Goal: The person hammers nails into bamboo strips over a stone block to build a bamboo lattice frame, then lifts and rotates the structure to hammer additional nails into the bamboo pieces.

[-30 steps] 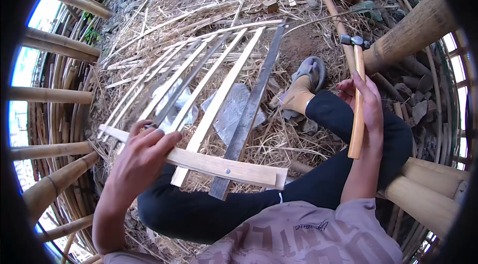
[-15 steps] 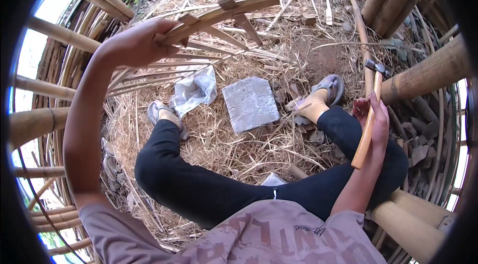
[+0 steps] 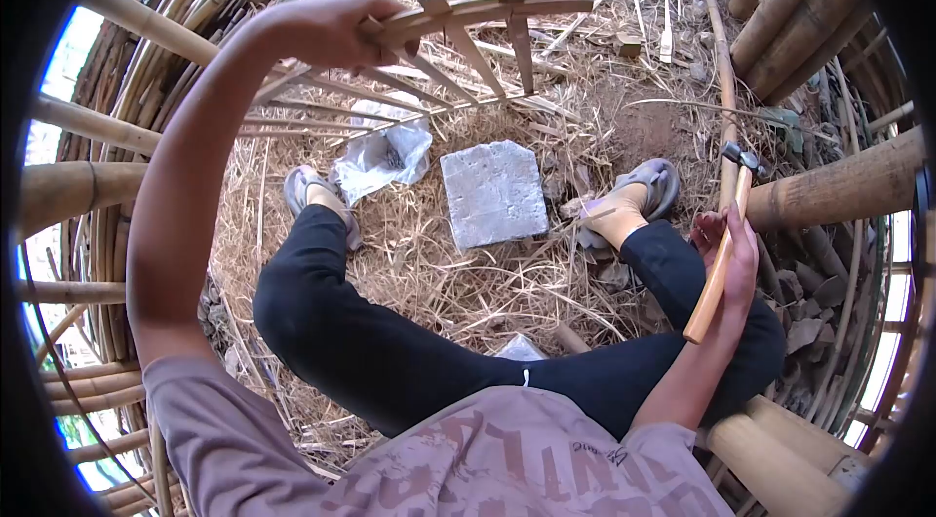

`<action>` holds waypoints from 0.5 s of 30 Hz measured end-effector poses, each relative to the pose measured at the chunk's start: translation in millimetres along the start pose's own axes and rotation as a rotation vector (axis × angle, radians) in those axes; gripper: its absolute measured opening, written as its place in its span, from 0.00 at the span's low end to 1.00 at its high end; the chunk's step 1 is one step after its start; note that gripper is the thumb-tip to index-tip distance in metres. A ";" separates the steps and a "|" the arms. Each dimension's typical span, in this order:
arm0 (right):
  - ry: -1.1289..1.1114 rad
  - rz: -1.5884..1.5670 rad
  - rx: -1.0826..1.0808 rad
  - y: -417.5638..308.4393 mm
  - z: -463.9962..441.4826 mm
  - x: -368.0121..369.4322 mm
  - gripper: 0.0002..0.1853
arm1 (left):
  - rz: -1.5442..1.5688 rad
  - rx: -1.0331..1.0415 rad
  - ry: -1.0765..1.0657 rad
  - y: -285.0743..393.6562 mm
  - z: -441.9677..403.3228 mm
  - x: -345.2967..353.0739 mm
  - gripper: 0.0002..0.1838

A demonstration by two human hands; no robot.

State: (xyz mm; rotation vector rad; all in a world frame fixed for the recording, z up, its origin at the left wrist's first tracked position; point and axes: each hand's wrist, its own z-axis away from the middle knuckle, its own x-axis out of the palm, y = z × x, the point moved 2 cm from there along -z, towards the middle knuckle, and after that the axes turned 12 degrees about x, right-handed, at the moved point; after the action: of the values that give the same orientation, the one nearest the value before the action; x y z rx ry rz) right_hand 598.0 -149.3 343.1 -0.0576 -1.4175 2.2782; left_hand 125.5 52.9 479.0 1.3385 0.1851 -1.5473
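Observation:
My left hand (image 3: 353, 29) is raised at the upper left, closed around the end of a bamboo lattice frame (image 3: 487, 14). Thin slats of the frame spread out below and behind its top strip, and some are hidden by my hand and forearm. Over my right knee, my right hand (image 3: 733, 249) is wrapped round a hammer (image 3: 719, 288) by its wooden handle. The hammer's metal head points up and away from me. Between my feet lies a square grey stone block (image 3: 494, 195), apart from both hands.
A clear plastic bag (image 3: 385, 158) lies left of the block on straw-strewn ground. Bamboo poles (image 3: 829, 180) stand along both sides. A long pole (image 3: 723, 78) runs along the right, near broken stones (image 3: 814, 322).
The lattice frame and my left hand have moved up and to the right, and the frame has tilted more level. My right hand keeps the hammer in nearly the same place.

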 end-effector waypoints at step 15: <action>-0.036 -0.003 0.022 4.1 -10.8 -4.9 0.14 | -0.467 0.081 0.538 -51.5 15.6 -47.8 0.19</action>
State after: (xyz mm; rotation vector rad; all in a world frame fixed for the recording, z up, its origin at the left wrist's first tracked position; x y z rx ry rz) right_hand 603.8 -143.7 333.5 -0.0075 -1.4099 2.3032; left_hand 69.3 93.4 498.3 1.8494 0.8257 -1.5379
